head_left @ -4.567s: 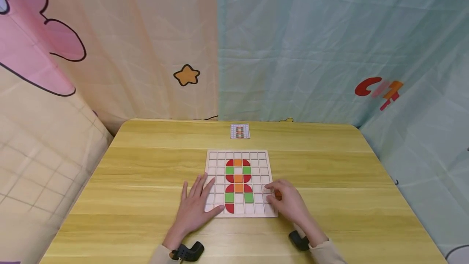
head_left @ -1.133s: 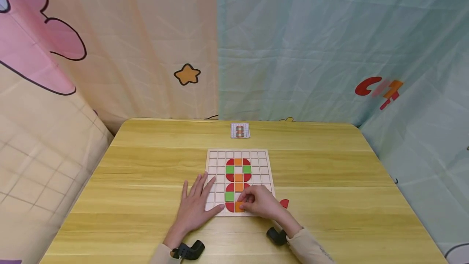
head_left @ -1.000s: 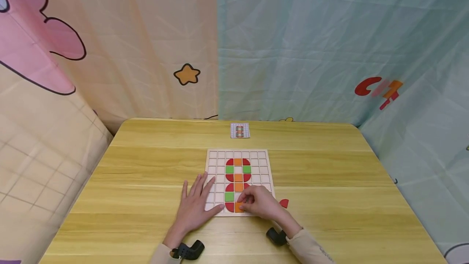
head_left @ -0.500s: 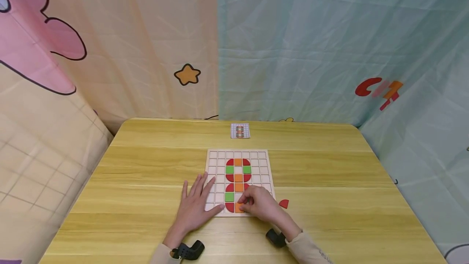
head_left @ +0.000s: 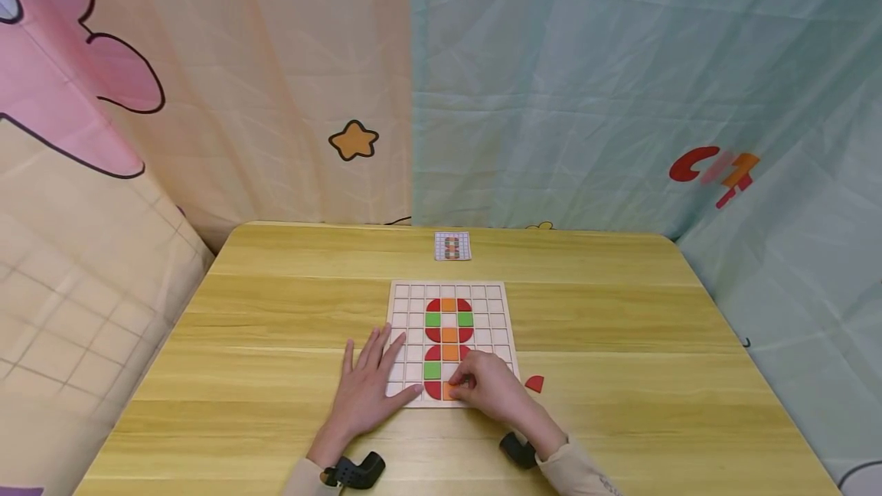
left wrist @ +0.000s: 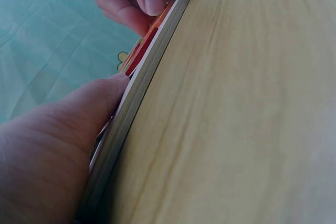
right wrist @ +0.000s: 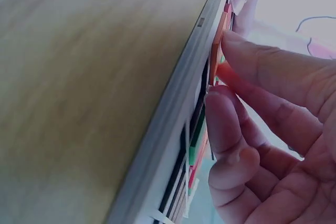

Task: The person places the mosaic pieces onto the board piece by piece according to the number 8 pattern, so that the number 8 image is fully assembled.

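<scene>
A white grid board [head_left: 488, 306] lies on the table, bearing red rounded, orange square and green square tiles in a figure-eight-like pattern. My left hand [head_left: 368, 396] lies flat with spread fingers over the board's left edge, thumb near the bottom-row red tile [head_left: 432, 389]. My right hand [head_left: 494, 387] pinches an orange square tile [head_left: 447, 391] in the bottom row, just right of that red one. In the right wrist view, thumb and forefinger meet at this orange tile [right wrist: 217, 51]. Some right-side cells are hidden under the right hand.
A loose red rounded tile [head_left: 534, 383] lies on the wooden table [head_left: 620, 373] just right of the board. Behind the board is a small card [head_left: 452, 246] printed with a similar pattern. Patterned curtains hang around the table's back and sides.
Since the oldest frame, my right hand has moved left from the board's right edge to the bottom row with the orange tile, uncovering the loose red tile. Over the last second it barely shifts.
</scene>
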